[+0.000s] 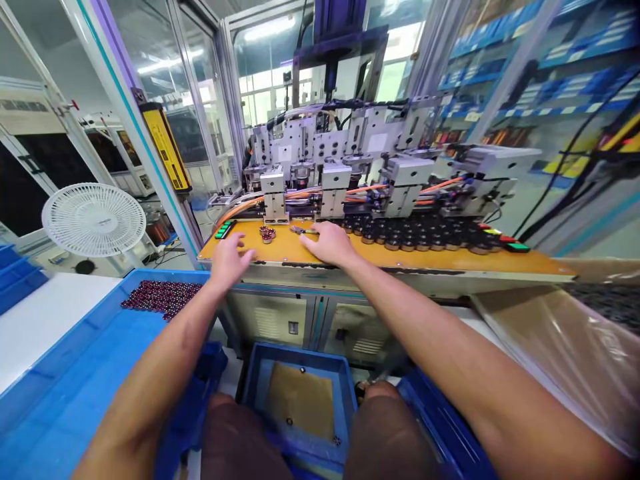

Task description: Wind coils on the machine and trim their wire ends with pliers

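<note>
My left hand [230, 260] is over the left end of the orange bench top [280, 252], its thumb and fingers apart and nothing between them. It is close to the green push buttons [225, 230]. A small cluster of dark red copper-wound cores [267, 233] sits just to its right. My right hand [331, 244] is curled over a pair of pliers [299, 230]; the metal jaws point left, while the palm hides most of the handles. To the right of this hand stand many black round parts [410, 233], packed in rows.
A machine with several grey clamp blocks [336, 183] lines the bench's back. On the left are a blue tray [75, 373] with more wound cores [160, 297] and a white fan [95, 219]. A blue bin [260, 353] stands below, and a plastic-lined carton [550, 333] at right.
</note>
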Motion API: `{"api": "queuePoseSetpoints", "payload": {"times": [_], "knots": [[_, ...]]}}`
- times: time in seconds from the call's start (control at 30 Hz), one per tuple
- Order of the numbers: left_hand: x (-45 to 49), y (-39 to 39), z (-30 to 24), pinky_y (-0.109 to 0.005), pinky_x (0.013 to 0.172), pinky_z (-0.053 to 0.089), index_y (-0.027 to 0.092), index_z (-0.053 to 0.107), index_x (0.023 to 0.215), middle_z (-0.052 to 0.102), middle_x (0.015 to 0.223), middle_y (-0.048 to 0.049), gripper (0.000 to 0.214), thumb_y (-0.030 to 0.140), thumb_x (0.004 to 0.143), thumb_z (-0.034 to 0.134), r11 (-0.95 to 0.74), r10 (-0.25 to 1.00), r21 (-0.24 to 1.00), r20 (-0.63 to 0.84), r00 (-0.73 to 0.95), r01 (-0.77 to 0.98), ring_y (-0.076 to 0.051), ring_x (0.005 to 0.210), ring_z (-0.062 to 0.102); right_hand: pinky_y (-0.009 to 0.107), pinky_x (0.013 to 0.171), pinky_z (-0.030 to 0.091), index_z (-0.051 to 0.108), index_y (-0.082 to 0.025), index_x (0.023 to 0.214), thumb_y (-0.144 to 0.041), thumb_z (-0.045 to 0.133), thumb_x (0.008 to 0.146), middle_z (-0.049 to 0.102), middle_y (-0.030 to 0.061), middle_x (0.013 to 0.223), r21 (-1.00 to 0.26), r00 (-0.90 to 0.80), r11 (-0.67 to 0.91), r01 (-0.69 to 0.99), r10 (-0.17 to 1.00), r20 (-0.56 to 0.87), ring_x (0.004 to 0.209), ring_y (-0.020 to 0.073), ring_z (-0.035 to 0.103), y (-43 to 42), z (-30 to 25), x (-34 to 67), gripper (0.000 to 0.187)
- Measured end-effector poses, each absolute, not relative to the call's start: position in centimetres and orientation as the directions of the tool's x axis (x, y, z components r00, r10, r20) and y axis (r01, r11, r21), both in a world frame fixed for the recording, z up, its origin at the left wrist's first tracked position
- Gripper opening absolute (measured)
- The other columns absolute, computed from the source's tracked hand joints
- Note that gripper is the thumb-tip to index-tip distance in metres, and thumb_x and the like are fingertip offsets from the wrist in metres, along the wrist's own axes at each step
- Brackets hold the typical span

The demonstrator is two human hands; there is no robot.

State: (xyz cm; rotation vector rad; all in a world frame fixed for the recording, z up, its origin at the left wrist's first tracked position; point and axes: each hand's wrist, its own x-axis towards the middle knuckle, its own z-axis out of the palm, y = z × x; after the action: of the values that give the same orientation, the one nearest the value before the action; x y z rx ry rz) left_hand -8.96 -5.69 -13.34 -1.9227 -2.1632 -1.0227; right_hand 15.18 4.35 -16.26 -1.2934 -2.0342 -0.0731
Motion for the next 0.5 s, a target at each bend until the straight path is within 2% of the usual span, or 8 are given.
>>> {"api": "queuePoseSetpoints", "payload": {"times": [0.1,0.17,0.4,0.5], "knots": [[-5.9,-2.1,-13.7,-0.035,0.089,0.048,0.016,0.056,0.126,0.073,0.102,-0.0103,0.062,0.030,0.070,0.079,0.023,0.860,0.521,0.425,-0.282,0.853,-0.024,0.096,0.068,0.040,0.094,0.042,0.063,-0.009,0.112,-0.046,0.050,0.093,0.066,0.0179,0.112,-0.329,-0.124,0.514,0.792,0.663,0.738,0.106,0.0295,0.058,3.5,-15.9,15.5,0.044],[-4.9,-0.5,-14.0,-0.037,0.090,0.047,0.015,0.053,0.128,0.073,0.100,-0.0109,0.069,0.028,0.066,0.081,0.046,0.846,0.585,0.408,-0.343,0.810,-0.026,0.099,0.067,0.042,0.098,0.039,0.060,-0.009,0.115,-0.045,0.048,0.094,0.063,0.0195,0.116,-0.314,-0.085,0.543,0.779,0.587,0.805,0.111,0.0305,0.055,3.0,-15.8,15.7,0.044],[-5.6,-2.3,-13.3,-0.041,0.095,0.046,0.018,0.058,0.119,0.070,0.087,-0.0038,0.058,0.015,0.064,0.078,-0.033,0.761,0.792,0.416,-0.498,0.610,-0.024,0.094,0.067,0.041,0.095,0.040,0.062,-0.010,0.109,-0.045,0.052,0.091,0.064,0.0187,0.113,-0.251,-0.100,0.649,0.718,0.453,0.886,0.107,0.0303,0.056,2.9,-16.2,15.5,0.041],[-7.0,-6.1,-12.9,-0.039,0.088,0.052,0.017,0.056,0.118,0.066,0.088,-0.0030,0.057,0.013,0.065,0.074,-0.128,0.714,0.877,0.406,-0.571,0.463,-0.019,0.082,0.068,0.041,0.089,0.043,0.064,-0.012,0.101,-0.040,0.054,0.090,0.066,0.0176,0.107,-0.256,-0.104,0.685,0.682,0.437,0.893,0.101,0.0293,0.058,3.2,-16.1,15.3,0.032]]}}
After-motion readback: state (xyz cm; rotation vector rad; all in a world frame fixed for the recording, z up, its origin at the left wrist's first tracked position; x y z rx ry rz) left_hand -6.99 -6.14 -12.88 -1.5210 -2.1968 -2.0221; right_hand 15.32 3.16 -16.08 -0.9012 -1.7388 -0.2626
